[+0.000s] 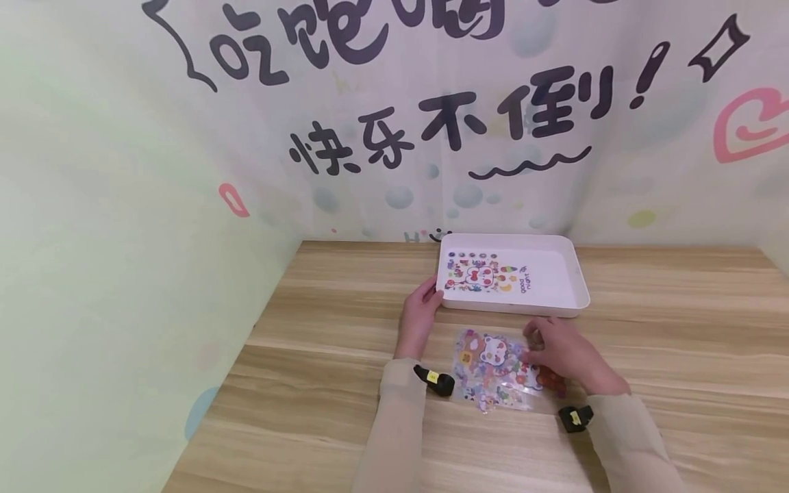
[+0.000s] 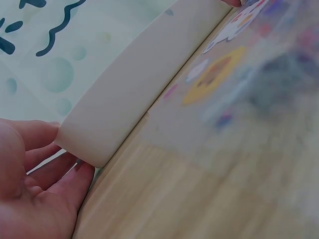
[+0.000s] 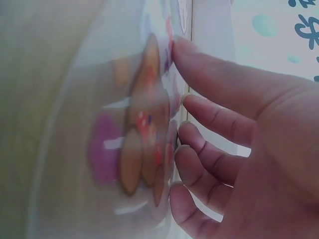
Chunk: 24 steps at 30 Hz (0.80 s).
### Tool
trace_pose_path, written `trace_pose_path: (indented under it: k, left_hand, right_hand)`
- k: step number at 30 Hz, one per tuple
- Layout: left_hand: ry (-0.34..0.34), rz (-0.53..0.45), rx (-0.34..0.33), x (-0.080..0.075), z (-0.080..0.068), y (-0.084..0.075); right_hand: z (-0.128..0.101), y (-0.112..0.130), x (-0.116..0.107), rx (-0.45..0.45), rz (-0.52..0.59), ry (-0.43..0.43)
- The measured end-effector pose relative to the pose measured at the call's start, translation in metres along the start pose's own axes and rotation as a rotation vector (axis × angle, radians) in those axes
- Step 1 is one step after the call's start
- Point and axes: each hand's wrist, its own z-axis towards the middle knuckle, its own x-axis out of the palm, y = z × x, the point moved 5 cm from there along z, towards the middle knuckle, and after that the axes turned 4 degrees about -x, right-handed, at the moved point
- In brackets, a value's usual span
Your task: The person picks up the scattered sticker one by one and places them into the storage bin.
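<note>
A wooden tabletop (image 1: 320, 383) is set against a wall covering (image 1: 123, 171) printed with large dark characters and pale bubbles. Toward the back of it a white rectangular tray (image 1: 557, 277) is placed, and a sticker sheet (image 1: 474, 277) is laid flat in its left half. Just in front of the tray, a second sticker sheet in a clear sleeve (image 1: 496, 373) is laid on the wood, with a panda figure seen near its top.

The tray's near left corner is touched by the left hand (image 1: 422, 311); in the left wrist view its fingers (image 2: 55, 174) are seen relaxed and gently curved against the tray wall, not clamped round it. The right hand (image 1: 564, 352) is rested on the right edge of the sleeved sheet, and in the right wrist view its fingers (image 3: 209, 119) are shown fairly straight with their tips pressed to the glossy film. Whether an edge is pinched cannot be told.

As a judgement, the sleeve could be slid across the smooth wood rather than lifted, since it is only pressed from above. The light tray could also be nudged askew, being steadied at one corner alone.
</note>
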Motion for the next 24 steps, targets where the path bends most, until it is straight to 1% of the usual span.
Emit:
trace_pose_path:
  k: [6, 10, 14, 20, 24]
  left_hand:
    - [-0.007, 0.025, 0.001, -0.0004, 0.0006, -0.0003]
    - [-0.011, 0.028, 0.004, -0.0005, -0.0002, -0.0004]
    - [-0.007, 0.027, -0.002, -0.0003, -0.0013, -0.0012]
    - [-0.003, 0.019, -0.008, 0.0001, -0.0014, -0.0007]
    - [-0.010, 0.036, -0.014, 0.0004, -0.0009, 0.0005]
  right_hand:
    - [0.0005, -0.0006, 0.0004, 0.001, 0.015, -0.001]
    - [0.0001, -0.0012, 0.0010, 0.002, -0.008, -0.022]
    - [-0.0006, -0.0027, 0.0028, 0.018, -0.032, -0.019]
    - [-0.0023, -0.0042, 0.0011, 0.051, -0.010, -0.012]
    - [-0.0023, -0.0036, -0.0008, 0.046, -0.014, -0.013]
